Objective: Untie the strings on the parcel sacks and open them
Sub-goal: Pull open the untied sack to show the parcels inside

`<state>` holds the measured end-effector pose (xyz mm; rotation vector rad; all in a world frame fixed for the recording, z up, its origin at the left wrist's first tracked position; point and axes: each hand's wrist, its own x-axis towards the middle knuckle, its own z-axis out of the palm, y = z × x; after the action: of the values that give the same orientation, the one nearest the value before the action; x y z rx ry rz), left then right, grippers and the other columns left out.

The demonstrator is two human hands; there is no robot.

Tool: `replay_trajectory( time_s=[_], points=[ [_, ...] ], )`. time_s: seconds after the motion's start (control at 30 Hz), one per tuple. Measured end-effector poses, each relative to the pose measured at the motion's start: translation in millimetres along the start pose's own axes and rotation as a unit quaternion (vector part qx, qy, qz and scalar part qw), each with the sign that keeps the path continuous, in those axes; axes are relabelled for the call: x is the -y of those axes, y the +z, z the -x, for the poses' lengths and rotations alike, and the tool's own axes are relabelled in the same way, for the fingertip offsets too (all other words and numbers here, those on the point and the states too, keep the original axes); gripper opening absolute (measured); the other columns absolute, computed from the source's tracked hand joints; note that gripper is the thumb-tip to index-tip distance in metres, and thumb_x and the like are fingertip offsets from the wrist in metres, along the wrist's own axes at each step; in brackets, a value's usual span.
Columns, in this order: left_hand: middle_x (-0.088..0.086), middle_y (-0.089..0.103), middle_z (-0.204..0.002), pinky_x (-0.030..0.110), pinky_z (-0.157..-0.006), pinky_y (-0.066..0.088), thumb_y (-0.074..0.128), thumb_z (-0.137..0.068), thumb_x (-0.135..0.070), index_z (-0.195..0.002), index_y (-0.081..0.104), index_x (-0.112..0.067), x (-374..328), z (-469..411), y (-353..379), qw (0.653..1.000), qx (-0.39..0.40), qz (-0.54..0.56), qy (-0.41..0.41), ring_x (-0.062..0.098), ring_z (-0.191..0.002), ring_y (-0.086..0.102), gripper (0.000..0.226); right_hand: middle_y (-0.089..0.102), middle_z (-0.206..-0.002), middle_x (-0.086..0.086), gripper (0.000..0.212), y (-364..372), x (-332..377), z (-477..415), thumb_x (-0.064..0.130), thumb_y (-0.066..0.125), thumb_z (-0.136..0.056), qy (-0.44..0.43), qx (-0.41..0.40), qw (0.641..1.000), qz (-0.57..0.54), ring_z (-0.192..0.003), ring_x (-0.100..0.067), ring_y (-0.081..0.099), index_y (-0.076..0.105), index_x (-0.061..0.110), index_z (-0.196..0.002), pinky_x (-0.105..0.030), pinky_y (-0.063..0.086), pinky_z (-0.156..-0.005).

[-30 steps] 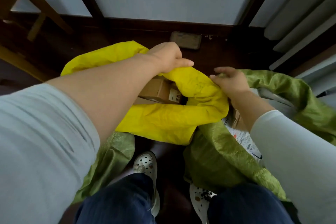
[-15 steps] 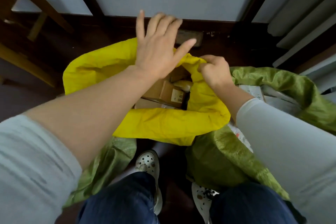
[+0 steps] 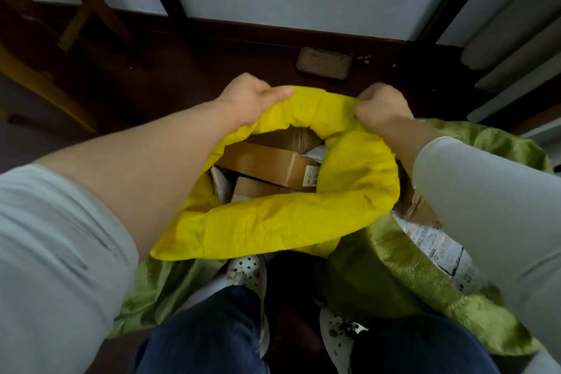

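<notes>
Nearest, at six o'clock: jeans and perforated white shoes [image 3: 247, 273] on the dark floor [image 3: 182, 70], green sack [image 3: 394, 276] slumped at four o'clock with printed mailers [image 3: 440, 246] showing in its mouth. Just beyond, dead centre, yellow sack [image 3: 273, 222] standing upright, mouth gaping straight up at the camera, long axis running floor to rim, no string visible on it. Rolled-down rim, thin woven plastic by the look of it: soft, crinkly, probably slick, so best taken by a bunched handful of the cuff. Cardboard boxes [image 3: 273, 161] inside, likely making for a heavy, bottom-weighted load. Farther out at eleven o'clock, left hand [image 3: 243, 100] clamped on the far rim; at one o'clock, right hand [image 3: 382, 106] fisted tight on the same rim, both grips closed on fabric. Beyond that, a small dark pad [image 3: 324, 63] at twelve o'clock by the wall.
</notes>
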<state>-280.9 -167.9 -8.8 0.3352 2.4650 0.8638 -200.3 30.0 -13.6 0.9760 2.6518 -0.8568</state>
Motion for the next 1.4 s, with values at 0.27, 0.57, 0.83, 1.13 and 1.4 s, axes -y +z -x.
replay_trajectory(
  time_s=[0.27,0.57,0.83,1.13,1.4],
  points=[
    [0.005,0.059,-0.07,0.033,-0.075,0.048,0.047,-0.091,-0.05,-0.076,0.062,-0.009,-1.2,-15.0,-2.4,0.994,-0.034,0.083,-0.063,0.018,-0.066,0.056,0.047,0.02,-0.156,-0.006,0.079,39.2,40.3,28.0,0.032,0.063,-0.082,-0.378,0.049,0.921,0.086,-0.142,-0.025,0.023,0.021,0.02,-0.148,-0.04,0.021,-0.117],
    [0.015,0.027,-0.15,0.054,-0.115,0.006,0.051,-0.074,-0.07,-0.143,0.029,-0.014,0.3,40.8,-9.8,0.908,-0.191,-0.367,0.07,0.032,-0.141,0.019,0.092,0.06,-0.117,-0.014,0.031,44.0,58.3,8.8,0.017,0.042,-0.091,-0.205,0.045,0.978,-0.01,-0.111,-0.032,0.053,0.054,0.015,-0.119,-0.036,0.044,-0.089],
    [0.022,0.001,-0.155,0.053,-0.113,-0.007,0.051,-0.089,-0.044,-0.147,-0.005,-0.007,63.5,74.6,33.2,0.873,-0.231,-0.43,-0.009,0.035,-0.144,0.004,0.089,0.058,-0.101,-0.005,0.026,38.5,56.9,0.1,0.017,0.04,-0.092,-0.135,0.072,0.976,-0.152,-0.097,-0.019,0.05,0.064,0.015,-0.1,-0.027,0.04,-0.085],
    [0.004,0.073,-0.08,0.03,-0.071,0.059,0.077,-0.074,-0.021,-0.096,0.07,-0.008,78.4,51.0,-12.8,0.963,-0.105,0.231,-0.09,0.014,-0.073,0.069,0.026,0.057,-0.089,-0.003,0.02,29.8,40.6,-20.2,0.014,0.053,-0.08,-0.096,0.056,0.97,-0.215,-0.089,-0.016,0.05,0.058,0.02,-0.062,-0.022,0.039,-0.072],
    [-0.003,0.07,-0.056,0.023,-0.045,0.054,0.072,-0.079,-0.02,-0.088,0.069,-0.015,77.5,47.0,-18.5,0.894,-0.014,0.391,-0.218,0.008,-0.05,0.066,0.011,0.043,-0.143,-0.009,0.071,54.5,59.2,5.7,0.012,0.053,-0.065,-0.395,-0.074,0.912,0.079,-0.132,-0.031,0.037,0.045,0.018,-0.136,-0.04,0.022,-0.114]
  ],
)
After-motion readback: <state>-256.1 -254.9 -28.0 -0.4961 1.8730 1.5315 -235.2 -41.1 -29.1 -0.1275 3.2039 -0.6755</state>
